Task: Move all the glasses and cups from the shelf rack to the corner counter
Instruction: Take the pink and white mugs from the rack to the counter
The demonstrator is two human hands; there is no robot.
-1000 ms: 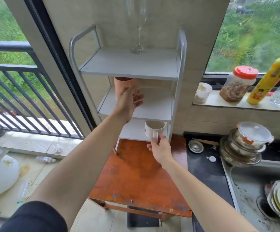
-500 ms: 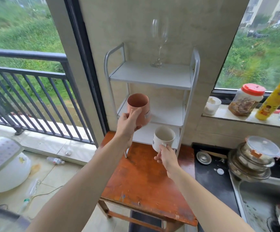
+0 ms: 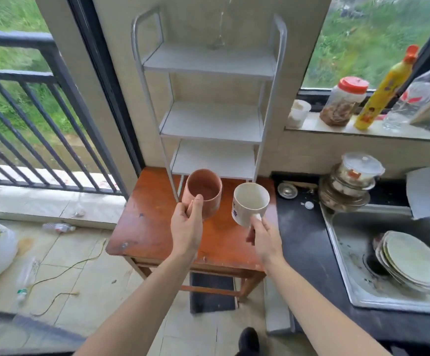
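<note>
Two-handed lift done: pulled brown cup (image 3: 203, 192) (left grip (image 3: 187, 227) wrapped round it) and white mug (image 3: 250, 202) (right grip (image 3: 265, 240) pinching handle) off shelf rack (image 3: 208, 124), now above tabletop (image 3: 152, 227). Next: corner counter, then wine glass (image 3: 217, 43).

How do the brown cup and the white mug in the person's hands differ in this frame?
The brown cup is terracotta-coloured and plain; the white mug carries a blue print. The brown cup looks wider than the white mug. The left hand grips the brown cup at its rim; the right hand holds the white mug by its handle. Both look empty and are off the rack.
</note>
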